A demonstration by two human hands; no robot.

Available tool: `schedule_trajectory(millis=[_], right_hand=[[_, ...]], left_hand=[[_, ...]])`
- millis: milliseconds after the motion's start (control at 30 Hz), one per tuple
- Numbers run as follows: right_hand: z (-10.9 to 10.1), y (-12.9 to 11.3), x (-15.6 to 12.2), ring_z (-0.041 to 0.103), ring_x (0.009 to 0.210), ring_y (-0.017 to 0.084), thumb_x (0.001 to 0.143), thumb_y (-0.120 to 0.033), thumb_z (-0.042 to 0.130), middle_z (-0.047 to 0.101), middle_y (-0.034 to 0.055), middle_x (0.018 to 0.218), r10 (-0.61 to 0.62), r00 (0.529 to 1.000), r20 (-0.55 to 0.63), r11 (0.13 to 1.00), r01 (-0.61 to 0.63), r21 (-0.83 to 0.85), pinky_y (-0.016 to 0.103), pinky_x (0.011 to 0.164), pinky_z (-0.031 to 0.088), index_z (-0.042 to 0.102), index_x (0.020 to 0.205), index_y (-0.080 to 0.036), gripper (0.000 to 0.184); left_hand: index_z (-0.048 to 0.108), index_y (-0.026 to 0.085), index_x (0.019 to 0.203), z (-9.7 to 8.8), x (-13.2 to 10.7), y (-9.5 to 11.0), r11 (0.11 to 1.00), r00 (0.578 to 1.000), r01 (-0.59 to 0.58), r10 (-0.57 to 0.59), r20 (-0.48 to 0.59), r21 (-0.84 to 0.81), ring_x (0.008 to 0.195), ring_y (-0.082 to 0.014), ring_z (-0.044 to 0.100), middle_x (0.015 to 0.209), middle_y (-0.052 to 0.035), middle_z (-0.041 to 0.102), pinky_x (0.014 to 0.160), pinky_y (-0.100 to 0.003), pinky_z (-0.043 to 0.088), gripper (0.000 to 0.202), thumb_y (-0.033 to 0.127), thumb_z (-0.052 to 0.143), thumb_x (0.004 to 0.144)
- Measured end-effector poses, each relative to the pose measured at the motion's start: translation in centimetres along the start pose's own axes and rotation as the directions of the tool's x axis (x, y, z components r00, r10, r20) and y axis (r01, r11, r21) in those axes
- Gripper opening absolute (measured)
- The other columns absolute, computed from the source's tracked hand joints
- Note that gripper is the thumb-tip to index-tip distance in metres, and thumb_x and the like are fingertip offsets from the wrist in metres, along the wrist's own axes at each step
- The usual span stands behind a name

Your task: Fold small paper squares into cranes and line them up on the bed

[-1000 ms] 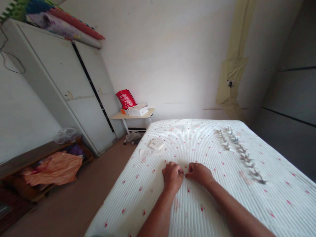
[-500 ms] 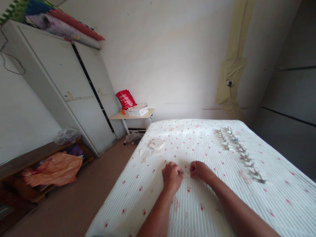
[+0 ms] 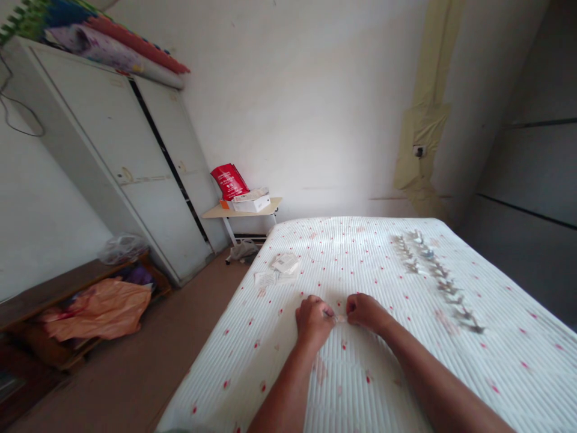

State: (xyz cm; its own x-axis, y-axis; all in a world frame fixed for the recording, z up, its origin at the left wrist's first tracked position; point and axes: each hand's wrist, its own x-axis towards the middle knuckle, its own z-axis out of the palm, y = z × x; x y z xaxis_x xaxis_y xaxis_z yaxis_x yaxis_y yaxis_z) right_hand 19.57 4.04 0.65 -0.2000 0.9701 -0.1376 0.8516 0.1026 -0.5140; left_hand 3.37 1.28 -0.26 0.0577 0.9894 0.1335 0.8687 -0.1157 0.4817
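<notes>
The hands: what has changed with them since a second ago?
The right hand moved slightly rightward, away from the left hand; a small pale piece now shows between them. Any grip change is too small to tell. The left hand, papers and figures stayed put.

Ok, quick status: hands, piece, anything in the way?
Left hand and right hand close together at the mattress. Small pale piece between them, grip unclear. Papers, small figures lie apart from both.
</notes>
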Motion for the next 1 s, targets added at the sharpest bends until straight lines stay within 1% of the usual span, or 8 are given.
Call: schedule_trajectory(millis=[100,200,300,367,567,733,867,1000], right_hand=[[-0.1,0.0,-0.1,0.052,0.058,0.012,0.057,-0.011,0.054,0.062,0.0013,0.063,-0.005,1.0,-0.001,1.0,0.005,0.012,0.019,0.05,0.031,0.065,0.065,-0.016,0.014],[-0.2,0.3,-0.3,0.052,0.059,0.011,0.058,-0.012,0.056,0.061,0.0002,0.064,-0.035,0.999,0.003,0.998,0.034,0.043,0.018,0.05,0.031,0.065,0.069,-0.016,0.015],[-0.1,0.6,-0.5,0.05,0.058,0.01,0.061,-0.016,0.059,0.059,-0.0014,0.062,-0.082,0.997,0.006,0.991,0.081,0.102,0.018,0.051,0.032,0.066,0.077,-0.017,0.018],[0.0,0.7,-0.6,0.048,0.056,0.01,0.062,-0.018,0.06,0.057,-0.0021,0.061,-0.103,0.995,-0.002,0.987,0.102,0.127,0.018,0.051,0.031,0.066,0.081,-0.018,0.019],[-0.2,0.5,-1.2,0.046,0.054,0.009,0.061,-0.014,0.058,0.054,-0.0035,0.058,-0.135,0.991,0.008,0.977,0.131,0.168,0.018,0.051,0.03,0.064,0.079,-0.017,0.019],[-0.1,0.9,-1.2,0.046,0.054,0.009,0.061,-0.012,0.059,0.054,-0.0038,0.058,-0.141,0.99,0.01,0.968,0.135,0.212,0.018,0.05,0.031,0.063,0.081,-0.016,0.021],[0.3,1.3,-0.9,0.049,0.056,0.009,0.066,-0.016,0.057,0.058,-0.0025,0.061,-0.147,0.989,-0.005,0.96,0.144,0.24,0.018,0.052,0.033,0.064,0.081,-0.017,0.017],[0.3,1.0,-1.1,0.05,0.057,0.01,0.069,-0.023,0.057,0.06,-0.0013,0.063,-0.144,0.988,-0.054,0.965,0.152,0.212,0.019,0.053,0.033,0.066,0.087,-0.018,0.021]], left_hand=[[0.065,0.025,0.074,0.0,-0.1,-0.3,1.0,1.0,-0.007,0.007,0.015,-0.008,0.098,-0.0155,0.05,0.097,0.0013,0.058,0.08,-0.027,0.034,0.006,0.023,0.062,0.07],[0.064,0.025,0.081,-0.3,-0.4,-0.2,1.0,0.999,-0.024,0.024,0.029,0.002,0.101,-0.0156,0.048,0.1,0.001,0.057,0.083,-0.028,0.032,0.016,0.015,0.057,0.07],[0.062,0.025,0.09,-0.5,-0.7,-0.1,0.999,0.999,-0.037,0.037,0.026,-0.009,0.102,-0.0168,0.047,0.102,-0.0006,0.057,0.085,-0.029,0.031,0.024,0.015,0.055,0.069],[0.062,0.024,0.092,-0.6,-0.8,-0.1,0.999,0.999,-0.039,0.039,0.013,-0.017,0.102,-0.0173,0.047,0.102,-0.0011,0.057,0.086,-0.029,0.031,0.025,0.016,0.054,0.069],[0.063,0.023,0.078,-0.2,-0.8,-0.3,0.998,0.998,-0.062,0.061,-0.028,-0.031,0.097,-0.0165,0.049,0.095,0.0,0.058,0.082,-0.028,0.032,0.012,0.021,0.058,0.068],[0.063,0.022,0.075,-0.1,-0.8,-0.2,0.997,0.997,-0.061,0.059,-0.052,-0.049,0.095,-0.0163,0.05,0.094,-0.0002,0.058,0.081,-0.028,0.033,0.009,0.021,0.059,0.067],[0.063,0.023,0.075,-0.3,-0.8,0.0,0.997,0.998,-0.053,0.051,-0.043,-0.051,0.096,-0.0164,0.05,0.094,0.0005,0.059,0.082,-0.028,0.033,0.01,0.02,0.06,0.067],[0.063,0.024,0.076,-0.3,-0.9,0.1,0.995,0.997,-0.07,0.066,-0.049,-0.067,0.096,-0.0162,0.05,0.093,0.0011,0.06,0.083,-0.027,0.034,0.013,0.017,0.059,0.066]])
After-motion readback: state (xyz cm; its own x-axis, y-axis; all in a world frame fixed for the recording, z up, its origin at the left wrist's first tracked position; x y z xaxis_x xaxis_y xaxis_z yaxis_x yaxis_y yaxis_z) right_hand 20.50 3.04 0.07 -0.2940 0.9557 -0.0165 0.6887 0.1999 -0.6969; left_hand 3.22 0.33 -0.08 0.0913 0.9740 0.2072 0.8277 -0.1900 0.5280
